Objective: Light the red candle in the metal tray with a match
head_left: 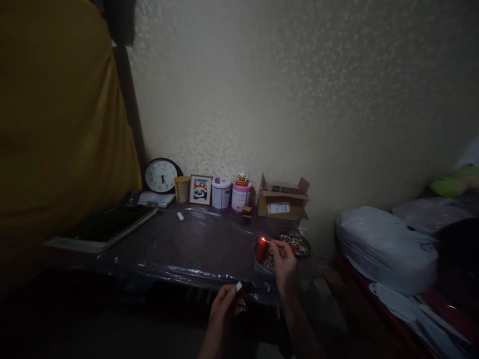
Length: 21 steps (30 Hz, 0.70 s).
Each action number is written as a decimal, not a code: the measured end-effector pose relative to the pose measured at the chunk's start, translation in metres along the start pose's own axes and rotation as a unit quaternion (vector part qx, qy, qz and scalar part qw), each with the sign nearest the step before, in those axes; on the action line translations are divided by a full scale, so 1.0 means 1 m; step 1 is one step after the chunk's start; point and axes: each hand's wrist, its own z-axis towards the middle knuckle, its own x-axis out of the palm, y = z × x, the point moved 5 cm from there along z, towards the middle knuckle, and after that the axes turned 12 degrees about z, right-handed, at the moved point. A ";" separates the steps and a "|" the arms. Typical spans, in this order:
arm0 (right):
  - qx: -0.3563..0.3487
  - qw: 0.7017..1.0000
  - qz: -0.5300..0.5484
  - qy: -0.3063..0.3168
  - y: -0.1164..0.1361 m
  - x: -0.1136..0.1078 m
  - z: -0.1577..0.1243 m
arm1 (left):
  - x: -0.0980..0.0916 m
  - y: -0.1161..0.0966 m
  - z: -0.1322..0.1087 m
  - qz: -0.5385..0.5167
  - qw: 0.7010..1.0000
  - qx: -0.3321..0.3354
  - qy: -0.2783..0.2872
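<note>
**Lit match at candle, dim room, desk along wall**

The right hand (284, 262) is pinching a match (270, 243) between thumb and fingertips, and its burning tip is sitting at the top of a red candle (260, 249). The candle is standing in a round dish (257, 260) near the desk's front right corner. A second dish (302, 244), holding matchsticks, is lying just beside it at the right edge. The left hand (223, 301) is hanging below the desk's front edge, fingers pinching a small pale item (238, 285) that is too small to identify.

The desk (194, 244) is lying under glossy plastic film. Along its back edge, against the speckled wall (299, 99), a clock (161, 175), yellow tin (182, 188), framed panda picture (200, 190), white tin (221, 192), pink tin (241, 195) and open cardboard box (282, 202) are standing in a row. A dark book (108, 224) is overhanging the left edge. A yellow curtain (56, 124) is hanging at the left, and a white plastic bag (385, 244) is sitting at the right, off the desk.
</note>
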 end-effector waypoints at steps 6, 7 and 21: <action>-0.003 1.000 0.003 0.001 0.004 0.002 -0.002 | 0.000 0.000 -0.001 -0.001 1.000 -0.001 -0.003; -0.003 1.000 0.002 0.000 0.004 0.002 -0.001 | 0.001 -0.001 -0.001 -0.003 1.000 0.000 0.001; -0.008 1.000 0.000 0.006 0.002 0.002 -0.001 | 0.004 -0.006 -0.005 -0.010 1.000 -0.010 0.000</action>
